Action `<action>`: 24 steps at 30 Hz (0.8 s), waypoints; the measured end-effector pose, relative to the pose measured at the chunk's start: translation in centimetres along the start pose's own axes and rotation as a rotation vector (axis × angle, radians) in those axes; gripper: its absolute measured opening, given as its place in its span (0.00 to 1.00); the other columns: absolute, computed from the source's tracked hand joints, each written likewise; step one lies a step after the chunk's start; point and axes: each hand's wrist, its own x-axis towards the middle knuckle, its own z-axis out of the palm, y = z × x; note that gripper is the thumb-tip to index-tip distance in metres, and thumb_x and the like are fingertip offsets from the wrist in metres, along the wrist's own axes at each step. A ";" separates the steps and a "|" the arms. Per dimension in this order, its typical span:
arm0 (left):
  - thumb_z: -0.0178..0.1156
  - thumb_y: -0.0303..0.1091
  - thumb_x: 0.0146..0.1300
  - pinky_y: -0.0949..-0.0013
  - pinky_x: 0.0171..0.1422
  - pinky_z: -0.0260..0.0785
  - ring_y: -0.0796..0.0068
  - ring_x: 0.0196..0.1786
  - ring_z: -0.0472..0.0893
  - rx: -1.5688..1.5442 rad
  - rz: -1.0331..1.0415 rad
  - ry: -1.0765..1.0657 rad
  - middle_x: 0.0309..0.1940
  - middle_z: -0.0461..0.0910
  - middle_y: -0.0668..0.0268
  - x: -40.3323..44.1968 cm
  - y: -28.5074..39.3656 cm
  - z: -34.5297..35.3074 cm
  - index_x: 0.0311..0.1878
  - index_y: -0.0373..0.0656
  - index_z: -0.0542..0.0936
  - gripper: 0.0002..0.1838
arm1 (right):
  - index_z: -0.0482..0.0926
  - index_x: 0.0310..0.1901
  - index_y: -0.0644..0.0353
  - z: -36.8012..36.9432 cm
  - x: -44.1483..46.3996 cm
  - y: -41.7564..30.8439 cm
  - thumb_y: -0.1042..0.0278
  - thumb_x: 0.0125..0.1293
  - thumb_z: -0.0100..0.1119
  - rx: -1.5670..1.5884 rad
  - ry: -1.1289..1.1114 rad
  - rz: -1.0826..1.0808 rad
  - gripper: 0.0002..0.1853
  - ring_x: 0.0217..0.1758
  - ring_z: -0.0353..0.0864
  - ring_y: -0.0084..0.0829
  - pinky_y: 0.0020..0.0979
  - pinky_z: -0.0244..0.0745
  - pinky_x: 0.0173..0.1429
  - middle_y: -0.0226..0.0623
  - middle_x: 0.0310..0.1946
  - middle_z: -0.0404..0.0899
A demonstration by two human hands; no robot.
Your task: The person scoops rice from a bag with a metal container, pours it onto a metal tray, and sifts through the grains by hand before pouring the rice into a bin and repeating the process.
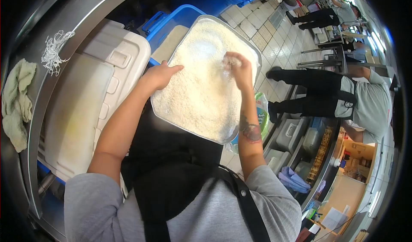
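Observation:
A metal tray (189, 131) full of pale crumbs (193, 100), like breadcrumbs, is in front of my apron. A whiter powdery patch shows in the crumbs near the far end. My left hand (162, 75) grips the tray's left rim, its thumb over the edge and its other fingers mostly hidden underneath. Over the right part of the tray, my right hand (240, 70) has its fingers curled around some crumbs. Those fingers are slightly blurred, and loose crumbs show just below them.
Beyond the tray is a blue bin (182, 13) with pale contents. White lidded containers (124, 53) stand at left, beside a metal counter with a cloth (19, 100) and tangled string (57, 48). A plastic bag (262, 113) lies right. Co-workers (328, 94) stand at right on tiled floor.

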 end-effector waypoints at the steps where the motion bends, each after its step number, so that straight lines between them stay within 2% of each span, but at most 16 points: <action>1: 0.40 0.13 0.62 0.59 0.67 0.67 0.48 0.63 0.74 -0.007 0.000 -0.005 0.69 0.62 0.44 0.0 -0.1 0.1 0.70 0.66 0.67 0.38 | 0.81 0.51 0.65 -0.9 0.7 -0.8 0.92 0.54 0.41 0.076 -0.044 -0.017 0.26 0.44 0.84 0.28 0.24 0.79 0.45 0.41 0.47 0.83; 3: 0.40 0.13 0.62 0.59 0.67 0.67 0.48 0.63 0.74 -0.020 0.002 -0.013 0.69 0.61 0.45 0.1 -0.2 0.1 0.70 0.66 0.67 0.38 | 0.80 0.53 0.63 -2.0 1.9 -2.1 0.87 0.58 0.44 0.064 -0.102 -0.140 0.23 0.47 0.83 0.29 0.28 0.79 0.49 0.40 0.48 0.82; 6: 0.36 0.19 0.67 0.58 0.69 0.64 0.47 0.67 0.69 -0.042 0.031 -0.038 0.72 0.56 0.42 0.1 -0.2 -0.2 0.71 0.67 0.65 0.34 | 0.81 0.52 0.62 -2.9 3.7 -3.1 0.81 0.60 0.48 -0.117 -0.194 -0.049 0.19 0.49 0.83 0.32 0.31 0.77 0.53 0.39 0.47 0.84; 9: 0.35 0.16 0.65 0.59 0.69 0.65 0.47 0.67 0.70 -0.038 0.000 -0.057 0.72 0.55 0.41 -0.2 0.1 -0.5 0.71 0.67 0.65 0.37 | 0.84 0.48 0.62 -1.8 6.4 -1.1 0.76 0.60 0.54 -0.404 -0.161 -0.246 0.15 0.46 0.85 0.34 0.32 0.78 0.50 0.39 0.43 0.86; 10: 0.36 0.16 0.65 0.59 0.69 0.65 0.47 0.67 0.70 -0.034 0.000 -0.060 0.72 0.54 0.41 -0.2 0.1 -0.5 0.72 0.67 0.64 0.37 | 0.86 0.43 0.61 -0.6 7.0 -0.8 0.73 0.59 0.59 -0.428 -0.065 -0.287 0.12 0.41 0.86 0.35 0.32 0.78 0.47 0.44 0.39 0.86; 12: 0.36 0.16 0.64 0.59 0.68 0.65 0.47 0.66 0.71 -0.025 -0.001 -0.063 0.73 0.53 0.41 -0.2 0.1 -0.6 0.72 0.68 0.64 0.37 | 0.86 0.42 0.60 1.1 8.0 -0.4 0.71 0.58 0.62 -0.538 -0.015 -0.267 0.11 0.38 0.86 0.37 0.33 0.78 0.45 0.46 0.37 0.86; 14: 0.39 0.12 0.60 0.59 0.67 0.67 0.47 0.64 0.73 -0.031 -0.007 -0.032 0.70 0.58 0.42 -0.1 0.1 -0.4 0.71 0.67 0.65 0.40 | 0.86 0.39 0.60 2.7 9.5 1.1 0.68 0.56 0.65 -0.625 0.037 -0.312 0.10 0.37 0.85 0.40 0.34 0.78 0.45 0.47 0.34 0.85; 17: 0.40 0.11 0.59 0.59 0.65 0.68 0.48 0.63 0.74 -0.020 -0.008 -0.015 0.69 0.61 0.43 -0.2 0.2 -0.4 0.71 0.67 0.66 0.42 | 0.85 0.36 0.61 4.4 10.3 4.1 0.68 0.55 0.65 -0.670 0.070 -0.383 0.09 0.35 0.84 0.41 0.36 0.78 0.45 0.46 0.32 0.84; 18: 0.40 0.11 0.59 0.59 0.65 0.68 0.48 0.63 0.74 -0.013 -0.006 -0.015 0.69 0.61 0.42 -0.3 0.3 -0.5 0.71 0.67 0.66 0.41 | 0.84 0.34 0.62 4.6 10.3 4.4 0.68 0.56 0.64 -0.602 0.155 -0.342 0.08 0.35 0.83 0.44 0.39 0.77 0.46 0.47 0.31 0.83; 21: 0.40 0.11 0.59 0.59 0.65 0.68 0.48 0.62 0.74 -0.031 -0.035 -0.038 0.69 0.61 0.43 -0.6 0.6 -0.9 0.71 0.67 0.66 0.41 | 0.84 0.34 0.63 3.5 11.0 5.3 0.68 0.57 0.63 -0.722 0.321 -0.286 0.08 0.34 0.83 0.47 0.41 0.77 0.45 0.48 0.31 0.83; 24: 0.41 0.11 0.60 0.59 0.65 0.68 0.48 0.62 0.74 -0.014 -0.020 -0.041 0.69 0.62 0.44 -0.2 0.4 -0.6 0.71 0.67 0.66 0.40 | 0.83 0.34 0.64 1.9 10.7 4.7 0.66 0.59 0.61 -0.598 0.410 -0.295 0.09 0.34 0.82 0.49 0.41 0.76 0.42 0.50 0.29 0.82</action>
